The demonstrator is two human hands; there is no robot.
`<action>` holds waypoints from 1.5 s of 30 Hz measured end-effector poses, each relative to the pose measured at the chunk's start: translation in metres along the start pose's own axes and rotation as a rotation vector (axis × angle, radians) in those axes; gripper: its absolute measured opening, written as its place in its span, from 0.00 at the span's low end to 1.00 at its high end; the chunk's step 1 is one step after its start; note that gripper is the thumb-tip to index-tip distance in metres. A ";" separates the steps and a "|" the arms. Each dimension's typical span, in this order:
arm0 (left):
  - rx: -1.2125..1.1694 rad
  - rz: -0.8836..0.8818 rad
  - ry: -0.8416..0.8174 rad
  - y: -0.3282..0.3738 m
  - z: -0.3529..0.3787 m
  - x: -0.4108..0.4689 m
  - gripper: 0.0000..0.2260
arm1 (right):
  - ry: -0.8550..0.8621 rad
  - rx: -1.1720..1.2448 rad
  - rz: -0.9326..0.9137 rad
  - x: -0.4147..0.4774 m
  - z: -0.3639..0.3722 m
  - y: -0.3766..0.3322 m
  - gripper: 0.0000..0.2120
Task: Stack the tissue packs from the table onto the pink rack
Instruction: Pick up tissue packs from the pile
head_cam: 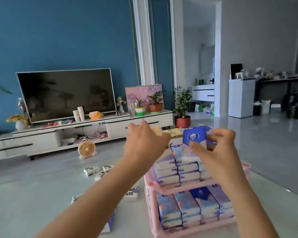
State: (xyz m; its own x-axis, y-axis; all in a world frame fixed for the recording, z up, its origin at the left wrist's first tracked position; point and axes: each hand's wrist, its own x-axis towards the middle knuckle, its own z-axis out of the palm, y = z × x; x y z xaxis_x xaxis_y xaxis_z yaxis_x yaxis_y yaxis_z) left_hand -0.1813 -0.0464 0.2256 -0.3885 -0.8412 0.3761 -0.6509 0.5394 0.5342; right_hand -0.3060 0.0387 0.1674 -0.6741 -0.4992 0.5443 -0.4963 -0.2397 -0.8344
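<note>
The pink rack (162, 188) stands on the table at the lower right, both of its tiers filled with blue and white tissue packs (187, 170). My right hand (218, 152) pinches a blue tissue pack (193, 138) upright above the top tier's stack. My left hand (144, 143) reaches over the rack's far left and holds a pale yellow tissue pack (157, 131). A beige pack (175, 133) lies on top of the stack between my hands. Several white packs (91, 170) lie loose on the table to the left.
More loose packs (132, 193) sit near the rack's left side under my left forearm. Beyond the table are a TV (67, 95) on a low white cabinet, a small fan (86, 148) on the floor, and potted plants (181, 107).
</note>
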 end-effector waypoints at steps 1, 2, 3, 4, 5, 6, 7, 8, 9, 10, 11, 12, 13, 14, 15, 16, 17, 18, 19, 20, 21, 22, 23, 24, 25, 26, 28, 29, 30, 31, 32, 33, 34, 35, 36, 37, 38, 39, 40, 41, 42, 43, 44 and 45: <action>0.026 -0.010 0.018 0.002 0.004 0.000 0.19 | 0.017 -0.043 -0.035 0.001 0.003 0.001 0.19; 0.050 -0.015 0.027 0.003 0.009 0.001 0.19 | 0.039 -0.085 -0.069 0.003 0.005 0.001 0.17; 0.072 -0.015 0.030 0.004 0.013 0.001 0.18 | 0.066 -0.115 -0.098 0.004 0.006 0.003 0.14; 0.093 -0.012 0.030 0.005 0.017 0.001 0.17 | 0.098 -0.133 -0.122 0.006 0.006 0.005 0.11; 0.117 -0.006 0.030 0.005 0.021 0.001 0.17 | 0.130 -0.140 -0.139 0.009 0.004 0.007 0.09; 0.145 0.006 0.035 0.004 0.024 0.000 0.17 | 0.161 -0.146 -0.147 0.012 0.002 0.010 0.08; 0.172 0.021 0.043 0.003 0.027 -0.001 0.18 | 0.192 -0.159 -0.148 0.014 -0.001 0.013 0.07; 0.189 0.036 0.052 0.001 0.030 -0.002 0.19 | 0.222 -0.176 -0.145 0.016 -0.005 0.015 0.07; 0.192 0.051 0.064 -0.002 0.033 -0.003 0.19 | 0.250 -0.190 -0.143 0.018 -0.008 0.018 0.07; 0.178 0.067 0.074 -0.005 0.033 -0.003 0.20 | 0.281 -0.207 -0.145 0.021 -0.011 0.021 0.07; 0.146 0.086 0.082 -0.009 0.033 -0.005 0.21 | 0.315 -0.231 -0.152 0.023 -0.014 0.024 0.07; 0.104 0.119 0.081 -0.013 0.031 -0.007 0.22 | 0.352 -0.261 -0.161 0.025 -0.016 0.027 0.07; 0.069 0.176 0.067 -0.018 0.029 -0.010 0.22 | 0.391 -0.290 -0.168 0.027 -0.017 0.029 0.06; 0.061 0.251 0.037 -0.022 0.027 -0.014 0.22 | 0.428 -0.310 -0.172 0.028 -0.019 0.031 0.06; 0.087 0.328 0.001 -0.026 0.025 -0.018 0.23 | 0.460 -0.327 -0.171 0.029 -0.020 0.033 0.06; 0.127 0.391 -0.022 -0.030 0.023 -0.021 0.24 | 0.481 -0.343 -0.168 0.030 -0.022 0.035 0.06; 0.166 0.432 -0.032 -0.033 0.022 -0.024 0.24 | 0.487 -0.369 -0.164 0.031 -0.023 0.037 0.05; 0.196 0.450 -0.031 -0.036 0.022 -0.025 0.24 | 0.480 -0.411 -0.158 0.032 -0.024 0.039 0.05; 0.210 0.457 -0.025 -0.038 0.023 -0.025 0.24 | 0.464 -0.460 -0.149 0.032 -0.024 0.042 0.05; 0.210 0.458 -0.018 -0.040 0.024 -0.025 0.23 | 0.449 -0.505 -0.141 0.032 -0.025 0.044 0.06; 0.202 0.454 -0.013 -0.040 0.025 -0.025 0.23 | 0.436 -0.541 -0.142 0.032 -0.024 0.046 0.07; 0.190 0.448 -0.009 -0.041 0.026 -0.025 0.23 | 0.422 -0.563 -0.144 0.032 -0.024 0.048 0.09; 0.178 0.441 -0.005 -0.041 0.027 -0.025 0.23 | 0.401 -0.581 -0.141 0.032 -0.023 0.048 0.11; 0.171 0.435 0.000 -0.041 0.027 -0.025 0.23 | 0.368 -0.600 -0.132 0.032 -0.023 0.048 0.13; 0.169 0.431 0.003 -0.041 0.027 -0.025 0.23 | 0.319 -0.615 -0.116 0.031 -0.024 0.047 0.14; 0.170 0.430 0.005 -0.041 0.028 -0.025 0.24 | 0.256 -0.614 -0.093 0.031 -0.026 0.045 0.16; 0.164 0.427 0.011 -0.041 0.029 -0.025 0.23 | 0.108 -0.540 -0.047 0.028 -0.031 0.042 0.18; 0.159 0.426 0.016 -0.040 0.030 -0.025 0.23 | 0.049 -0.484 -0.026 0.027 -0.034 0.040 0.19; 0.153 0.426 0.022 -0.040 0.031 -0.025 0.23 | 0.014 -0.433 -0.006 0.026 -0.038 0.039 0.20; 0.144 0.425 0.028 -0.040 0.032 -0.025 0.22 | -0.002 -0.394 0.009 0.026 -0.040 0.039 0.21; 0.134 0.422 0.034 -0.040 0.033 -0.025 0.22 | -0.003 -0.370 0.015 0.026 -0.042 0.041 0.21; 0.127 0.420 0.041 -0.041 0.034 -0.025 0.22 | 0.007 -0.372 0.006 0.026 -0.043 0.042 0.20; 0.126 0.419 0.047 -0.041 0.035 -0.024 0.22 | 0.022 -0.394 -0.017 0.027 -0.044 0.044 0.20; 0.126 0.422 0.052 -0.041 0.035 -0.025 0.22 | 0.036 -0.422 -0.042 0.028 -0.044 0.045 0.19; 0.127 0.425 0.055 -0.042 0.035 -0.024 0.22 | 0.046 -0.441 -0.061 0.029 -0.044 0.046 0.18; 0.128 0.427 0.055 -0.042 0.036 -0.024 0.22 | 0.052 -0.452 -0.070 0.029 -0.043 0.047 0.18; 0.130 0.428 0.054 -0.042 0.036 -0.025 0.22 | 0.059 -0.462 -0.078 0.029 -0.043 0.049 0.19; 0.131 0.430 0.053 -0.043 0.036 -0.025 0.23 | 0.075 -0.477 -0.094 0.030 -0.042 0.050 0.19; 0.132 0.431 0.052 -0.043 0.036 -0.025 0.23 | 0.098 -0.497 -0.115 0.030 -0.042 0.052 0.20; 0.132 0.433 0.053 -0.043 0.036 -0.025 0.23 | 0.123 -0.517 -0.137 0.031 -0.041 0.054 0.20; 0.130 0.434 0.054 -0.043 0.037 -0.024 0.23 | 0.146 -0.533 -0.151 0.032 -0.040 0.055 0.20; 0.128 0.435 0.055 -0.042 0.038 -0.024 0.23 | 0.161 -0.548 -0.162 0.032 -0.039 0.055 0.20; 0.127 0.435 0.056 -0.042 0.038 -0.024 0.23 | 0.167 -0.561 -0.168 0.032 -0.038 0.057 0.20; 0.126 0.434 0.056 -0.042 0.038 -0.024 0.23 | 0.167 -0.572 -0.172 0.032 -0.038 0.058 0.21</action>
State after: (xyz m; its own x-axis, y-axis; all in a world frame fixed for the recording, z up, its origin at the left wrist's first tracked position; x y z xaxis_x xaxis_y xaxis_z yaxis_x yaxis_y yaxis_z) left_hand -0.1697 -0.0503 0.1652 -0.6092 -0.5327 0.5874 -0.5110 0.8302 0.2229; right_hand -0.3769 0.0402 0.1402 -0.6121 -0.3449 0.7116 -0.7888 0.2021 -0.5805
